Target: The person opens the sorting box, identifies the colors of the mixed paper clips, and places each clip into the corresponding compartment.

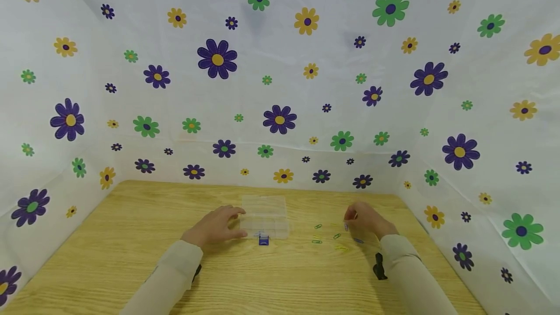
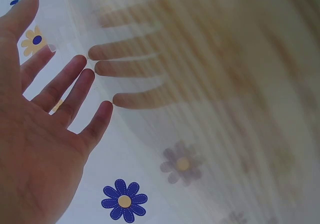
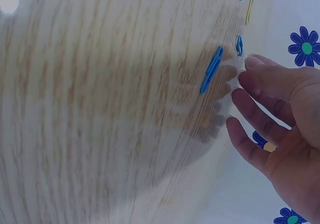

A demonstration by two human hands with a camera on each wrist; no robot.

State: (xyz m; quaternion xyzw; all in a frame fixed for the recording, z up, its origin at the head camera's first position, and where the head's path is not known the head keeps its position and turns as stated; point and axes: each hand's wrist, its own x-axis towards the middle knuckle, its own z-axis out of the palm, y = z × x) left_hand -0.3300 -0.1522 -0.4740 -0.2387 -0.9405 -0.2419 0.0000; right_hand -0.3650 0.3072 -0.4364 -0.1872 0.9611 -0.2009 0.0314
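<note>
— What's hard to make out?
— The right hand (image 1: 365, 222): it hovers over scattered paper clips (image 1: 327, 235), grip unclear.
— And the left hand (image 1: 216, 227)?
— Fingers spread, touching the clear compartment box (image 1: 265, 216), centre table (image 1: 109, 256).

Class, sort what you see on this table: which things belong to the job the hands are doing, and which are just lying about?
In the job:
left hand, resting against the clear compartment box
right hand, over the scattered paper clips

Lying about:
small blue object in front of the box
flowered cloth backdrop
</note>
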